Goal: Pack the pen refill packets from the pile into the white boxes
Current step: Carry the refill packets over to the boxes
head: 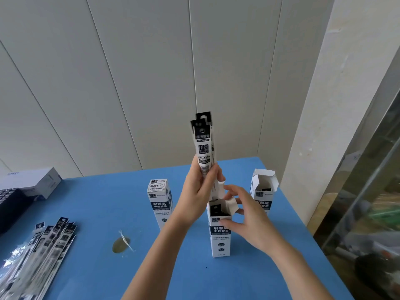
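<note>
- Head view: the left hand (200,187) gripped upright refill packets (203,146), marked "NO.50091", lower ends entering the open box (219,230) below it.
- Right hand (244,215) clasped that box's top; dark packet tops showed inside.
- Behind the right hand stood a second open box (263,191) — dark packets inside.
- Left of the hands: a closed box (160,202), then the packet pile (41,254).

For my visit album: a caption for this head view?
Left hand lowers refill packets into an open white box steadied by the right hand.
</note>
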